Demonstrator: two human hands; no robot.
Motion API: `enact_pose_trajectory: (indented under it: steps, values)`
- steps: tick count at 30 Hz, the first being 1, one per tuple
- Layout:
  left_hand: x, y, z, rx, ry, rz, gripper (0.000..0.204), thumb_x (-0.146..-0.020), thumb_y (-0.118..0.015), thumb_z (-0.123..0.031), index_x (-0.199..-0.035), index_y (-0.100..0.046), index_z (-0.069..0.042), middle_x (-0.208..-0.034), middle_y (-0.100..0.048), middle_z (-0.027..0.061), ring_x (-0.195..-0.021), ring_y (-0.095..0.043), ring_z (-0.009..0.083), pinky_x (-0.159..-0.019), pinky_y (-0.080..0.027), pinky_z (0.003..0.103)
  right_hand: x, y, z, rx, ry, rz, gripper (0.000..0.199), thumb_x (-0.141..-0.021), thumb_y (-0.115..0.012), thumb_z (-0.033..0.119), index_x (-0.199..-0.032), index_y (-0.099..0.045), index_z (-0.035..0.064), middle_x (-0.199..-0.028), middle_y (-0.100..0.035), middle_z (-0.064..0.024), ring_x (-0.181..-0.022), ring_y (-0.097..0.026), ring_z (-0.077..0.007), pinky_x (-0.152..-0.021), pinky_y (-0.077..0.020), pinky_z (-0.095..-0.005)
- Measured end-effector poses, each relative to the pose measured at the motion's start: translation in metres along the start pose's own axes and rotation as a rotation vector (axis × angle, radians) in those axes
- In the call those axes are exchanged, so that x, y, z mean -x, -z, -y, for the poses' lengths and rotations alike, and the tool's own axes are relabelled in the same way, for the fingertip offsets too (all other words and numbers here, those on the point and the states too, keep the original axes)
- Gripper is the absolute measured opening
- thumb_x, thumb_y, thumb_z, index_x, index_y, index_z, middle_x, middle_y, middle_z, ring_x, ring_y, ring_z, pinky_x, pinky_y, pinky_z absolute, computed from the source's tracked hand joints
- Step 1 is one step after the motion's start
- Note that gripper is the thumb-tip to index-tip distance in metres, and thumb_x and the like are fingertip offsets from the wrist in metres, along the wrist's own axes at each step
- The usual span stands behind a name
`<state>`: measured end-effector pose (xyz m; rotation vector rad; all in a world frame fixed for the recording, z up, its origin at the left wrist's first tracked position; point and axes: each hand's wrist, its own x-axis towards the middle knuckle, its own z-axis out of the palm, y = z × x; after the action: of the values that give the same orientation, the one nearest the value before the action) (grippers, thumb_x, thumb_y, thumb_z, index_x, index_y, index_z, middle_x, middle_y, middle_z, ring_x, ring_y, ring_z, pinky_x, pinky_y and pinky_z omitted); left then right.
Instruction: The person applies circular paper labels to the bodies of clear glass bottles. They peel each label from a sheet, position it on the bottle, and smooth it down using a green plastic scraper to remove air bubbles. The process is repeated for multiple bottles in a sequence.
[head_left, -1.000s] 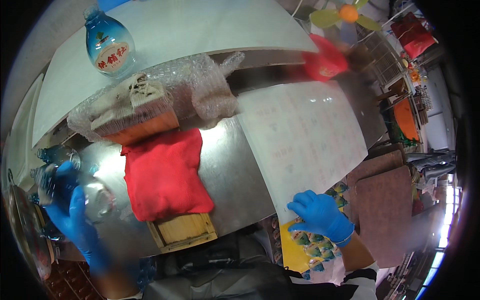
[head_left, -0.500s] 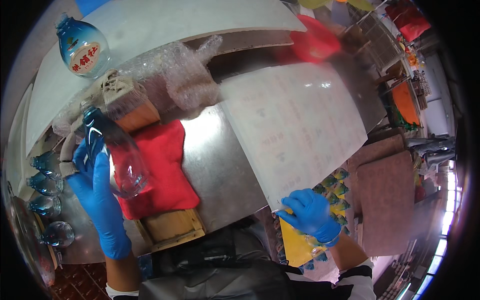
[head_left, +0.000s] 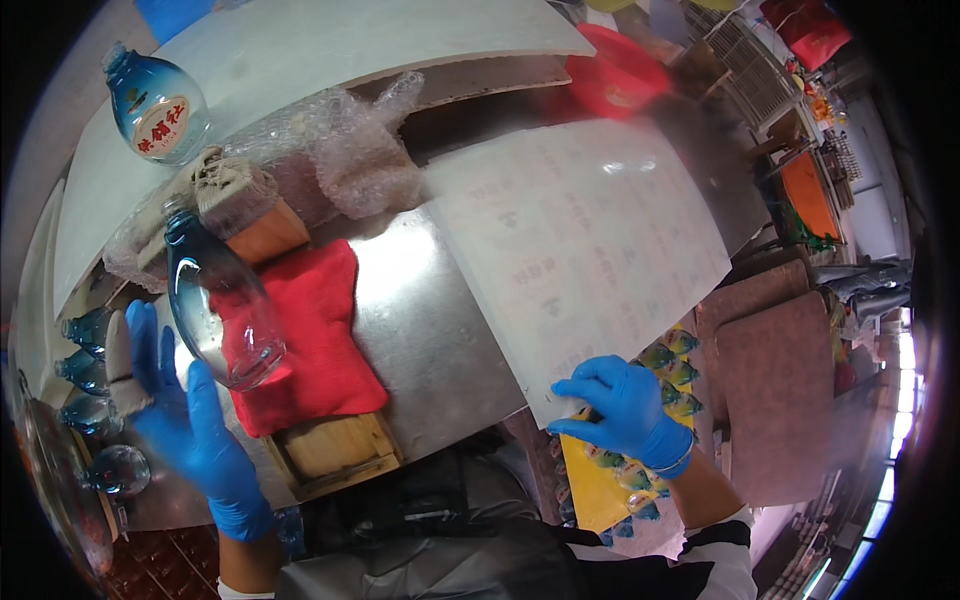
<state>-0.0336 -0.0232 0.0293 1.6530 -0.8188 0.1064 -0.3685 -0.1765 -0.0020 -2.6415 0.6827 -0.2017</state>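
A clear glass bottle with a blue-tinted neck (head_left: 225,300) leans at a slant, its neck by a cloth-wrapped wooden block (head_left: 240,205) and its base over a red cloth (head_left: 310,340). My left hand (head_left: 195,430), in a blue glove, is open beside it, fingers spread; a beige cover shows at one finger. In a blue glove too, my right hand (head_left: 625,415) is at the near corner of a large whitish sheet with faint printed patterns (head_left: 590,260). Its thumb and fingers are bent together around something small that I cannot make out.
Several blue-necked glass bottles (head_left: 118,470) stand at the left edge; a labelled bottle (head_left: 160,110) is on the white board behind. Bubble wrap (head_left: 365,160) lies along the board. A wooden frame (head_left: 335,455) sits under the cloth. Colourful decals on yellow backing (head_left: 595,490) lie below my right hand.
My left hand has come away from the bottle and its fingers have spread; the bottle stays leaning. My right hand has shifted slightly at the sheet's corner, and the view has moved a little.
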Motion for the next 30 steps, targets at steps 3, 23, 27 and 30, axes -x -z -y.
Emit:
enact_pose_trajectory:
  steps: [3,23,27,30]
  values:
    - [0.013,0.009,-0.015,0.030,-0.056,-0.068,0.049,-0.086,-0.044,-0.005,-0.133,-0.034,0.001,-0.122,-0.050,0.0199,-0.116,-0.048,0.0284,-0.100,-0.036,0.039,0.006,-0.004,0.004,0.194,0.110,0.075,0.033,-0.071,-0.070,0.033,-0.100,-0.064,0.0172,-0.089,-0.055,-0.0011,-0.072,-0.056,-0.0192,-0.056,-0.0461,-0.0309]
    - [0.141,-0.121,-0.070,0.419,0.584,1.015,0.074,-0.084,-0.052,0.005,-0.145,-0.016,-0.014,-0.072,-0.045,0.0000,-0.066,-0.041,0.0057,-0.064,-0.041,0.019,-0.006,0.023,-0.014,-0.377,-0.159,0.061,0.043,-0.061,-0.078,0.042,-0.088,-0.062,0.0124,-0.077,-0.053,-0.0048,-0.067,-0.055,-0.0196,-0.058,-0.0445,-0.0287]
    - [0.142,-0.120,-0.069,0.284,0.495,1.053,0.076,-0.082,-0.052,0.006,-0.145,-0.015,-0.016,-0.072,-0.046,0.0004,-0.065,-0.042,0.0065,-0.064,-0.042,0.019,-0.006,0.020,-0.028,-0.544,-0.254,0.084,0.028,-0.071,-0.074,0.031,-0.082,-0.061,0.0085,-0.074,-0.053,-0.0053,-0.062,-0.051,-0.0165,-0.059,-0.0434,-0.0261]
    - [0.139,-0.117,-0.070,0.282,0.497,1.070,0.078,-0.082,-0.052,0.006,-0.146,-0.013,-0.017,-0.072,-0.046,0.0005,-0.065,-0.042,0.0065,-0.065,-0.042,0.020,-0.008,0.018,-0.040,-0.638,-0.349,-0.054,0.019,-0.076,-0.069,0.021,-0.080,-0.059,0.0057,-0.070,-0.052,-0.0028,-0.061,-0.048,-0.0131,-0.058,-0.0419,-0.0246]
